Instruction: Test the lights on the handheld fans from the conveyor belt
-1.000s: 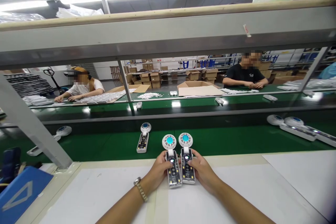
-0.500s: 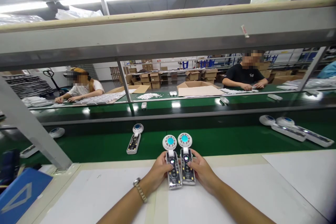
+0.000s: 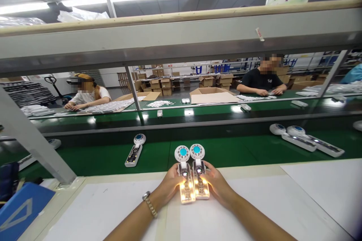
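Observation:
My left hand (image 3: pixel 170 183) is closed around a handheld light unit (image 3: pixel 187 192) with a clear circuit-board body and a round white slotted head with a turquoise centre. A matching handheld light unit (image 3: pixel 202 191) is in the grip of my right hand (image 3: pixel 218 184). Both thumbs press on the fronts of the bodies. Amber lights glow inside the two units, which stand side by side, heads up, over the table's near part. Fingers behind the bodies are mostly hidden.
Beyond the white-covered table (image 3: pixel 113 203) runs a green conveyor belt (image 3: pixel 158 154). On it lie a similar unit (image 3: pixel 134 152) to the left and two more units (image 3: pixel 299 142) to the right. A blue folder (image 3: pixel 25 207) and slanted post (image 3: pixel 36 135) stand left. Two co-workers sit across.
Amber lights have come on in both held units. On the near belt, the other units have shifted left. My hands stay nearly in place.

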Tool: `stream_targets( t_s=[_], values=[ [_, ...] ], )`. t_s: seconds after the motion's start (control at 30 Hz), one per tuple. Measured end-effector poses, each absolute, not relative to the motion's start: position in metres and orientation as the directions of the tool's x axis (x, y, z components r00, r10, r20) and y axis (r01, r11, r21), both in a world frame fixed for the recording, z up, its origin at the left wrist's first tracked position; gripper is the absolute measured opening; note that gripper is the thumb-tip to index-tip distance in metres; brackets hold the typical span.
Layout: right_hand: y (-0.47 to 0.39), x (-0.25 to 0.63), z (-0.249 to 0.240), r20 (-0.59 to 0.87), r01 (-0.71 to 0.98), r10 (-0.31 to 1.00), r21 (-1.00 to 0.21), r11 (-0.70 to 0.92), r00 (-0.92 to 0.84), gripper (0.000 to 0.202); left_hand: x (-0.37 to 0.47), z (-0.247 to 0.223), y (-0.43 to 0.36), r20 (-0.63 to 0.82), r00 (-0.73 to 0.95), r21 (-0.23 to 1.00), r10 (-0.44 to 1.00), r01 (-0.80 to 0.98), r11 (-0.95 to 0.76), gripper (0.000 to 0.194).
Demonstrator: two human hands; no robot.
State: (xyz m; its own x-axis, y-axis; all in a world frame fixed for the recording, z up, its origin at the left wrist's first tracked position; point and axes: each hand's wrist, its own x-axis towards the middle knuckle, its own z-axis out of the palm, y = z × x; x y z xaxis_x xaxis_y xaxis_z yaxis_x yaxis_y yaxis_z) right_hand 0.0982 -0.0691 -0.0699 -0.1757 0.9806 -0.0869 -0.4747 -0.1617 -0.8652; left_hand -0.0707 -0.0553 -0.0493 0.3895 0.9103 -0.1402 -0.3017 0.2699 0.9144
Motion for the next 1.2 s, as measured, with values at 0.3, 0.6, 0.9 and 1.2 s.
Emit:
stream_targets(
  t_s=[0.3,0.6,0.9,1.2],
  values=[
    [-0.071,0.100,-0.069,-0.097,-0.499,0.975,-0.846,-0.187,-0.202,0.064,-0.070,-0.045,-0.058,-0.119,0.402,0.915,0.908,-0.310,0.257,0.045],
    [-0.071,0.100,-0.071,-0.114,-0.509,0.977,-0.839,-0.192,-0.182,0.071,-0.074,-0.055,-0.054,-0.123,0.432,0.914,0.893,-0.302,0.272,0.048],
    [-0.069,0.100,-0.075,-0.103,-0.520,0.974,-0.831,-0.196,-0.202,0.074,-0.074,-0.059,-0.051,-0.120,0.435,0.923,0.892,-0.282,0.262,0.048],
    [-0.073,0.103,-0.065,-0.070,-0.538,0.956,-0.814,-0.219,-0.284,0.073,-0.077,-0.066,-0.048,-0.112,0.466,0.915,0.878,-0.297,0.274,0.058]
  ],
)
